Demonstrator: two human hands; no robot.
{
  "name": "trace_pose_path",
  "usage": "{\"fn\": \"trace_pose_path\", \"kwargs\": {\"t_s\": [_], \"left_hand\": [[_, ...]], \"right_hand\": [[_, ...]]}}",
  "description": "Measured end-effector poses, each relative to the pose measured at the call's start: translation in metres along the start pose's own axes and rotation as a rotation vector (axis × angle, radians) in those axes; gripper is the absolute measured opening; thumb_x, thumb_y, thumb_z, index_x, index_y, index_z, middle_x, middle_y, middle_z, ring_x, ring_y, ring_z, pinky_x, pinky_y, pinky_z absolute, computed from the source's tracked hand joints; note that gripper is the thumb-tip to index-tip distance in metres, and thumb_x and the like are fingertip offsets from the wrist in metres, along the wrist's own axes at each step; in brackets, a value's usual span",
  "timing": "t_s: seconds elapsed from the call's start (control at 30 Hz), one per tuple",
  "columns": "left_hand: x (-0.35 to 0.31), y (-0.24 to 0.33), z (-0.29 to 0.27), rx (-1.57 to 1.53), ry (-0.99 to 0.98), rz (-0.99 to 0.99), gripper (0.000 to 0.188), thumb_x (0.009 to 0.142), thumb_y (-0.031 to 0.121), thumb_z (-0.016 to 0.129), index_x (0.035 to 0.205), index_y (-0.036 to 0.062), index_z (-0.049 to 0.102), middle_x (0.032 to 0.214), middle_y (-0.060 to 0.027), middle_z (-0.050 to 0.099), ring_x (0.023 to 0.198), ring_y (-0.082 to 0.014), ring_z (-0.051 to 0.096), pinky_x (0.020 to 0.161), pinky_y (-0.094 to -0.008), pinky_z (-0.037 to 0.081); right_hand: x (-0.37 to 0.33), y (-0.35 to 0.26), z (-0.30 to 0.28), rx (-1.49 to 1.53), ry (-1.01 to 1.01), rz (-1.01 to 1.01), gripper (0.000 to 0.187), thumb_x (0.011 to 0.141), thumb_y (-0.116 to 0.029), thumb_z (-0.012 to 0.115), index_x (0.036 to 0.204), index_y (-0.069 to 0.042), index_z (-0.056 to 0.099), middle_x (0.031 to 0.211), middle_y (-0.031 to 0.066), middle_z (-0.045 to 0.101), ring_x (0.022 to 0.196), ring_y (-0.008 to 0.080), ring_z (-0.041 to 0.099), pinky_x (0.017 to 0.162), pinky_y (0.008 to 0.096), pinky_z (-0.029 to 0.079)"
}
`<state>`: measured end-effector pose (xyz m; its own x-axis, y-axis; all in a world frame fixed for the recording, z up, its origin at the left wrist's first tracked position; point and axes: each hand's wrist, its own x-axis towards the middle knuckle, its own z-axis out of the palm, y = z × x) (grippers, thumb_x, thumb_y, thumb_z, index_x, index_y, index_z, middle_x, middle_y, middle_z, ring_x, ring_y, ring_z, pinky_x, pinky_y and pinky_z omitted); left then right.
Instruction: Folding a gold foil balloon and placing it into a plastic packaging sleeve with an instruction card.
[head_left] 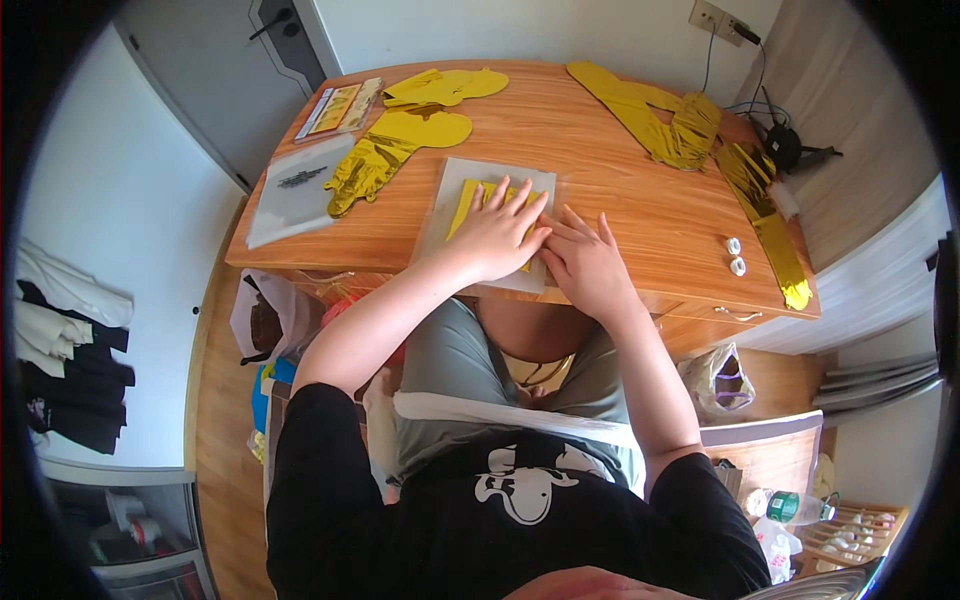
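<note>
My left hand lies flat with its fingers spread over a folded gold foil piece, which shows around the palm and fingers. Under the foil is a pale grey, rectangular plastic sheet or bag near the table's front edge. My right hand rests at the right edge of that sheet, its fingers stretched out and the fingertips close to my left thumb. Part of the foil is hidden beneath my hands. Flat gold foil balloons lie at the back left, and more foil pieces lie at the back right.
On the wooden table, a clear plastic bag and a printed packet lie at the left. Two small white rolls sit at the right, near a long gold foil strip. Cables hang from a wall socket.
</note>
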<state>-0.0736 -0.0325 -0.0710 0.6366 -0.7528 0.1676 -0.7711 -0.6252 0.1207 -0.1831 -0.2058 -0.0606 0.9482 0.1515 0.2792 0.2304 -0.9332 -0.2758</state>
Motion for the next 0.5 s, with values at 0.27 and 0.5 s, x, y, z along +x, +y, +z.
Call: {"fn": "trace_pose_path", "kwargs": {"t_s": [0.27,0.5], "left_hand": [[-0.003,-0.011,-0.005,-0.030,-0.037,0.041,0.065,0.110,0.050,0.036,0.162,0.0120,0.033,0.170,-0.0169,0.028,0.156,-0.0439,0.023,0.124,-0.0645,0.018],[-0.028,0.007,-0.018,-0.040,-0.120,0.278,0.064,0.106,0.037,0.052,0.162,0.0124,0.034,0.170,-0.0136,0.029,0.158,-0.0336,0.023,0.129,-0.0533,0.018]], "right_hand": [[-0.007,-0.003,-0.003,0.081,0.040,-0.031,0.034,0.103,-0.025,0.058,0.132,-0.011,0.068,0.149,0.0058,0.059,0.147,0.0341,0.044,0.124,0.0605,0.025],[-0.089,-0.011,0.005,0.419,0.200,0.219,0.031,0.099,-0.017,0.069,0.126,-0.003,0.066,0.115,0.0149,0.071,0.114,0.0292,0.068,0.097,0.0474,0.055]]}}
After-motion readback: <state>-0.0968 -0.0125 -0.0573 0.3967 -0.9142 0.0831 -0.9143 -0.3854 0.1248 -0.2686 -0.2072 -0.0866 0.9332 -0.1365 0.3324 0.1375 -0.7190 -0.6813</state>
